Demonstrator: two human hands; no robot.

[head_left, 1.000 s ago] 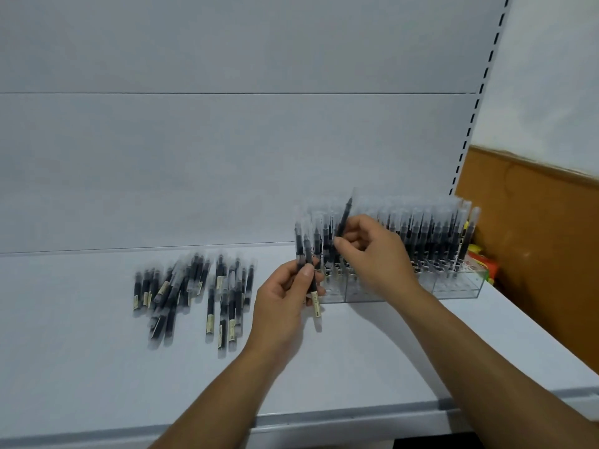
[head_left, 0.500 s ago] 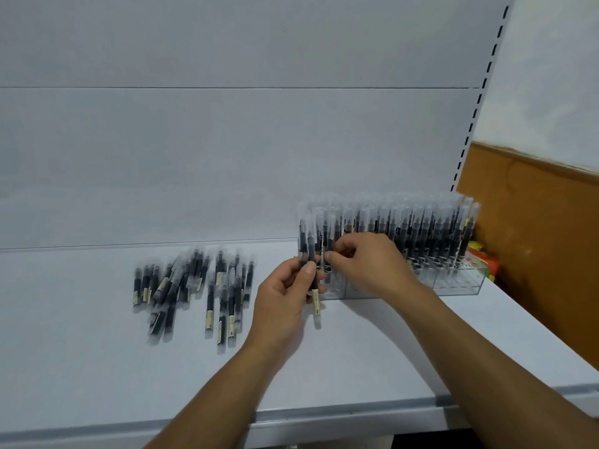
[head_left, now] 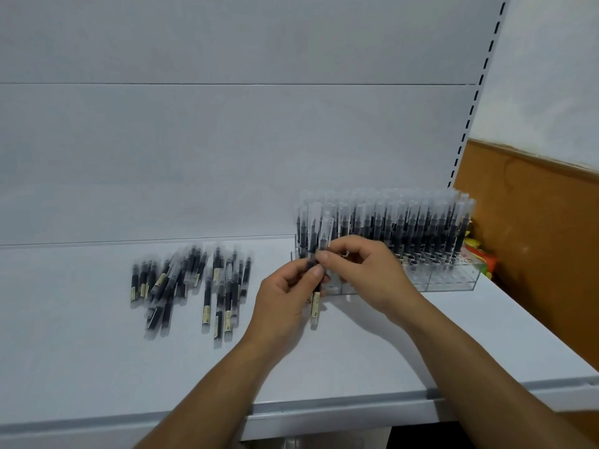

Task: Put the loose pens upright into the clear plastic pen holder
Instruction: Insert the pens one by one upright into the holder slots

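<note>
Separation of one pen from the held bundle appears to be the step in hand. The left hand [head_left: 285, 299] grips a small bundle of pens [head_left: 313, 231] upright, fingers curled round the barrels. The right hand [head_left: 366, 273] pinches one of them just above the left thumb. Draw that pen straight up and keep it vertical with the clear cap uppermost. Then lower it into a free socket of the clear plastic pen holder [head_left: 450, 280], which stands just behind both hands and extends to the right of the right hand.

Counts:
- Hands: two.
- Holder: one.
- Bundle: about three pens; blur prevents a firm count.
- Loose pens [head_left: 191, 280], flat on the shelf [head_left: 97, 367] left of the left hand: roughly two dozen, overlapping.
- Standing pens [head_left: 405, 222]: several dozen, too dense to count.
</note>
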